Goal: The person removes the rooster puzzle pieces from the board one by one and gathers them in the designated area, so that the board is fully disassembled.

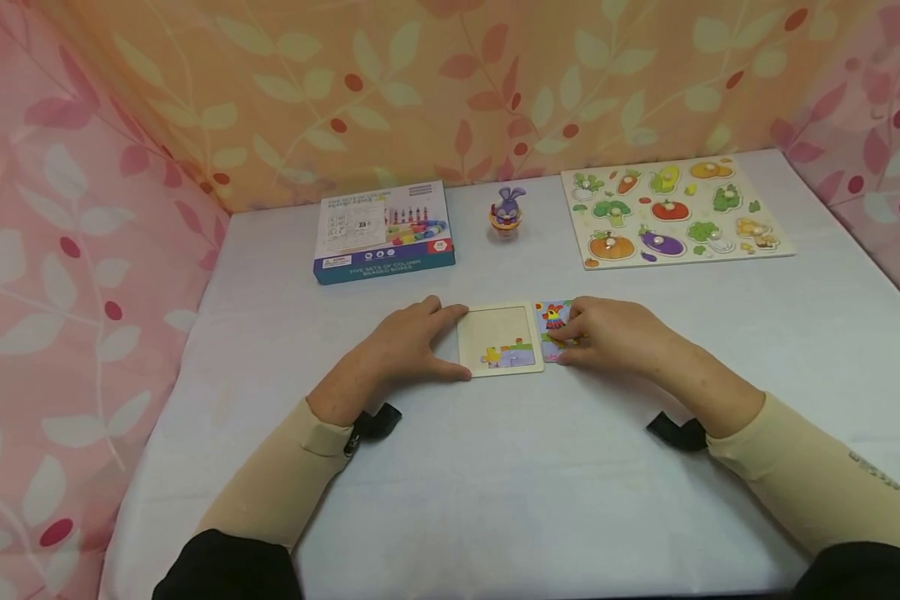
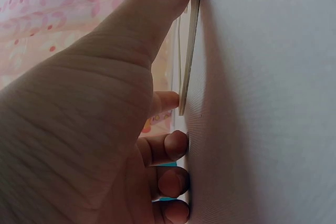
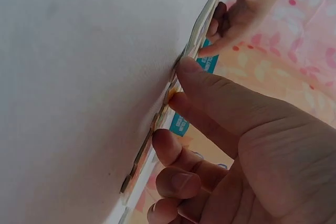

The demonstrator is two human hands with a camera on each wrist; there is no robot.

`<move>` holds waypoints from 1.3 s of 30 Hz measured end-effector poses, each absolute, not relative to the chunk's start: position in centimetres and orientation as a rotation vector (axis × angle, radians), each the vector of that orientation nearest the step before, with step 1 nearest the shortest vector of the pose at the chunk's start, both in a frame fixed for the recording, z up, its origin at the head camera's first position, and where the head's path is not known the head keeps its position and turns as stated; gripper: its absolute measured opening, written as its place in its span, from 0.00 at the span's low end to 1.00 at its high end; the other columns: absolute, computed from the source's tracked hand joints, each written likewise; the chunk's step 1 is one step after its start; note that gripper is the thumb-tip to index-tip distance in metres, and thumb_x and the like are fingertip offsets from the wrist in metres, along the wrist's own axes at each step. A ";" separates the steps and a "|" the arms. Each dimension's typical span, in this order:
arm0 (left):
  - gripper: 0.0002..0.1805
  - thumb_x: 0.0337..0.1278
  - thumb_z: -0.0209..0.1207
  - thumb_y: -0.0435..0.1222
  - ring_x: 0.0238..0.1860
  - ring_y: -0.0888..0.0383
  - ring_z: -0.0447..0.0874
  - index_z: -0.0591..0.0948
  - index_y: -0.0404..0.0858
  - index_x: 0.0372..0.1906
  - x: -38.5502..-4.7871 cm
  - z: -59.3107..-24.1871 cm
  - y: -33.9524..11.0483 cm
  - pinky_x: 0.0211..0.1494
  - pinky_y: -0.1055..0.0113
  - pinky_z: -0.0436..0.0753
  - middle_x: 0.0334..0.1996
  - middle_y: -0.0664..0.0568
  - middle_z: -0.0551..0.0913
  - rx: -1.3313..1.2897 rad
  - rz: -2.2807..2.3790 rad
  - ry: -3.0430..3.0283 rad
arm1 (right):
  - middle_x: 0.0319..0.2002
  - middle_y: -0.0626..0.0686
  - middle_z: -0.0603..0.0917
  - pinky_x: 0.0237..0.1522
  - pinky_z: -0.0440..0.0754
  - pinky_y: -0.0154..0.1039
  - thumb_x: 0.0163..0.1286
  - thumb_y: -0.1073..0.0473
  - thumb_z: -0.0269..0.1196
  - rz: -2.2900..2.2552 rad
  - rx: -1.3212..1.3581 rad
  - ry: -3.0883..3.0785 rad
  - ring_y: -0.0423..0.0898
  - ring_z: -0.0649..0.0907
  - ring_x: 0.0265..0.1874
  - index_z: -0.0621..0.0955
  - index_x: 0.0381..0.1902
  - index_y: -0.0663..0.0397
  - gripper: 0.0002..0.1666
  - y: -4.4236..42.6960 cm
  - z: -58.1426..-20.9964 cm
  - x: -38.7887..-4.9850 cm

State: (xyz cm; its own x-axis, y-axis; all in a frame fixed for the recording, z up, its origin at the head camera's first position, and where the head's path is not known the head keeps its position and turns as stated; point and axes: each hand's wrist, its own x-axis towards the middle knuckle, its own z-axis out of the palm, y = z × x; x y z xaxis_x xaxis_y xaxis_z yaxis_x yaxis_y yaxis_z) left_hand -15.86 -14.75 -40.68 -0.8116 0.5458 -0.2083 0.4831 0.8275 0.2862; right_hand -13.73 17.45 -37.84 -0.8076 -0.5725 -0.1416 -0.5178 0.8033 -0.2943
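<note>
A square wooden puzzle tray point(image 1: 499, 327) lies flat on the table, with a few joined pieces point(image 1: 515, 357) along its lower edge, one showing a yellow shape. My left hand point(image 1: 407, 343) holds the tray's left side between thumb and index finger; its other fingers curl onto the cloth in the left wrist view. Colourful puzzle pieces point(image 1: 553, 315), showing a bird-like figure, lie close by the tray's right edge. Over them, my right hand point(image 1: 617, 335) pinches a puzzle piece with thumb and index finger. That piece is mostly covered by the fingers.
A flat toy box point(image 1: 386, 232) lies at the back left. Right of it stands a small purple rabbit figure point(image 1: 506, 210). A vegetable peg puzzle board point(image 1: 678, 215) lies at the back right. Patterned curtains point(image 1: 450, 100) border the white table point(image 1: 480, 492).
</note>
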 end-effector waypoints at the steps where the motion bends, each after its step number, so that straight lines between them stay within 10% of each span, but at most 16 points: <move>1: 0.58 0.40 0.66 0.75 0.43 0.57 0.72 0.65 0.56 0.79 -15.8 -40.7 -14.8 0.43 0.62 0.73 0.46 0.58 0.71 0.783 0.319 2.728 | 0.40 0.49 0.81 0.31 0.73 0.41 0.61 0.48 0.77 -0.348 -0.850 2.768 0.43 0.78 0.33 0.89 0.54 0.46 0.23 17.4 -37.8 -13.7; 39: 0.58 0.40 0.66 0.76 0.44 0.55 0.72 0.65 0.56 0.79 -15.9 -40.6 -14.8 0.45 0.59 0.74 0.46 0.56 0.71 0.790 0.349 2.712 | 0.39 0.43 0.81 0.36 0.73 0.43 0.66 0.53 0.74 -0.895 -0.880 2.859 0.46 0.75 0.33 0.88 0.55 0.44 0.19 16.4 -31.1 -14.1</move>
State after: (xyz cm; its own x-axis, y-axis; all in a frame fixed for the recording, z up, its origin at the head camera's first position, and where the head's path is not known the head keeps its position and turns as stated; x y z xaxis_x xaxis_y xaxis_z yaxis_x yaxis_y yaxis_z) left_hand -15.92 -14.83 -40.64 -0.8060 0.5533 -0.2106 0.4820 0.8198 0.3090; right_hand -14.15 16.44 -31.15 -0.8409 -0.5216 0.1444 -0.5108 0.6769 -0.5300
